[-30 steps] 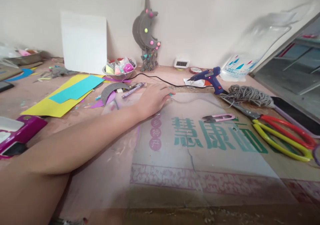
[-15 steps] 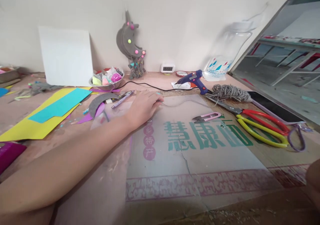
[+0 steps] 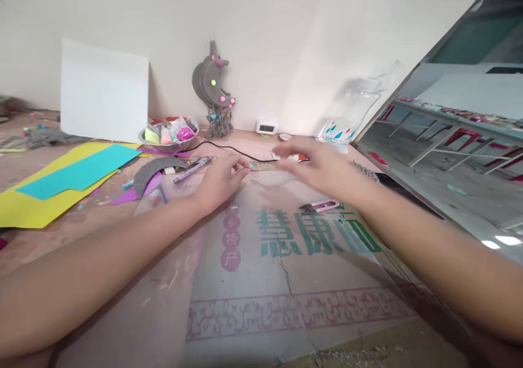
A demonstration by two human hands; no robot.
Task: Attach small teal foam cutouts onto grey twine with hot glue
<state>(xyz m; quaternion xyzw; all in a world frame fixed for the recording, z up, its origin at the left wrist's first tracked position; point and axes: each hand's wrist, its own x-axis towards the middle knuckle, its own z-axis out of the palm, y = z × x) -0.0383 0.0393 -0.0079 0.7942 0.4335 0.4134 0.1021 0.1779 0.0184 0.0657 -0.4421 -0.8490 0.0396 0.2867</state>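
My left hand (image 3: 223,180) rests on the printed mat (image 3: 286,248), its fingers curled with the tips pinching the left end of a thin brown strip (image 3: 263,164). My right hand (image 3: 322,166) reaches in from the right over the far end of that strip. It is smeared by motion, so its fingers are unclear. Pink thread snips (image 3: 318,206) lie on the mat just below my right wrist. A black cable (image 3: 216,147) runs along the table behind both hands.
At the back stand a metal bowl of coloured bits (image 3: 168,133), a grey crescent-moon ornament (image 3: 214,92), a white sheet (image 3: 104,98), a small clock (image 3: 265,126) and a plastic jar (image 3: 347,120). Yellow and teal paper (image 3: 61,180), a grey arc piece (image 3: 153,167) and a purple pen (image 3: 192,167) lie left.
My right arm has come into view and reached across to the strip, covering the glue gun and scissors. The view has swung right and my left hand has curled its fingers.
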